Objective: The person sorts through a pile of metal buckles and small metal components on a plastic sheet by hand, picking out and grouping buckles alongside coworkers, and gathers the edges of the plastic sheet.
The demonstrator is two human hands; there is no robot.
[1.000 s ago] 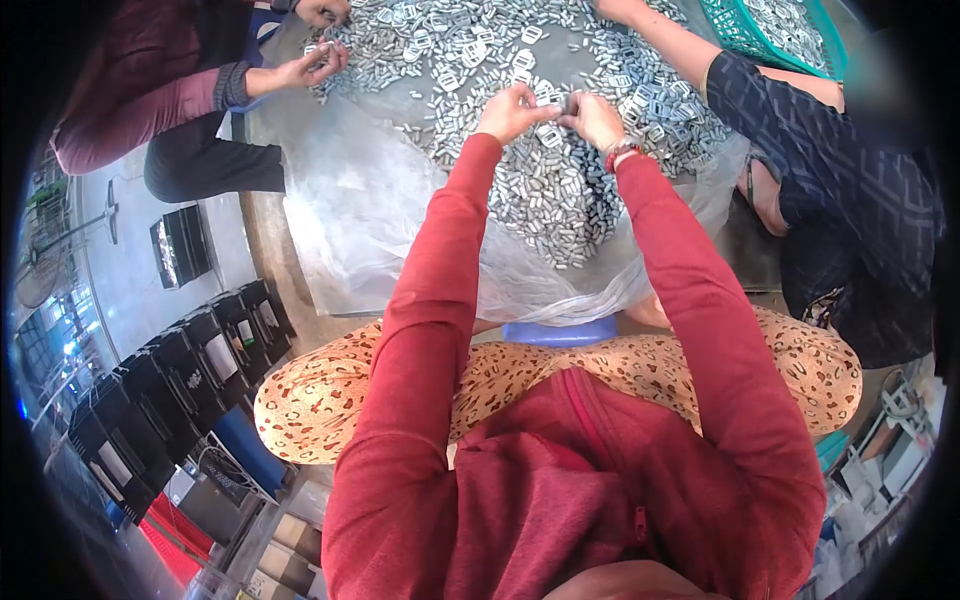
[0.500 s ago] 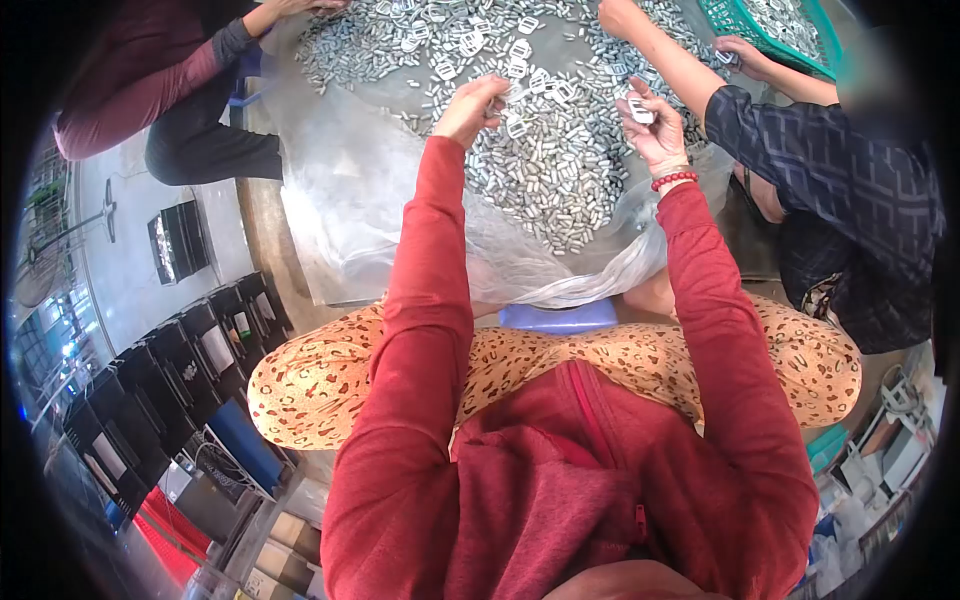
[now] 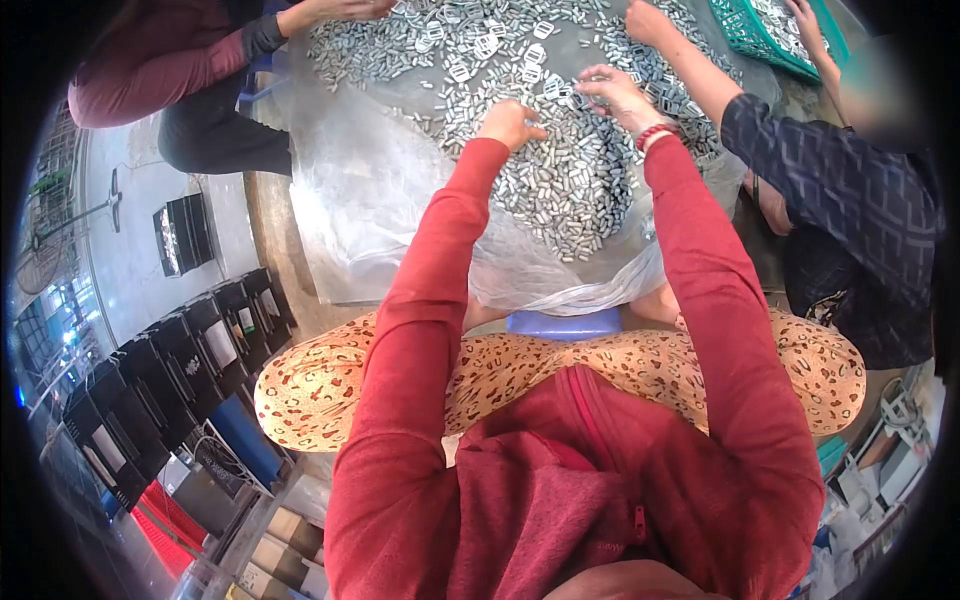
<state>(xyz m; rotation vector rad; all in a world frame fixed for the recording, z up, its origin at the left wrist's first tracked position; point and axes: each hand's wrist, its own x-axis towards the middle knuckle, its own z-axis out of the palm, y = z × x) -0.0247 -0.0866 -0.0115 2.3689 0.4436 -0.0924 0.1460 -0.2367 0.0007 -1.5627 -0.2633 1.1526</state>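
My left hand [image 3: 512, 124] hovers over a heap of small grey metal cylinders [image 3: 565, 190], its fingers bent and a gap showing between them. I make out nothing held in it. To its right, my right hand [image 3: 615, 95] reaches leftward with fingers stretched and apart, close to a white strap buckle [image 3: 557, 88]. Whether the fingertips touch that buckle is unclear. More pale buckles [image 3: 486, 46] lie on top of the cylinders, further from me. Clear plastic sheeting [image 3: 350, 230] spreads beneath the heap.
At the far right, a green basket [image 3: 752, 45] holds more buckles. One co-worker's hand [image 3: 648, 22] is over the pile from the right; another's hand [image 3: 345, 10] comes from the left. A blue plastic object [image 3: 565, 323] sits between my legs. Black racks [image 3: 160, 370] stand at the left.
My left hand has moved right and slightly toward me. My right hand has moved left and away from me; the buckle it held is no longer visible in it. The right co-worker's other hand moved to the basket.
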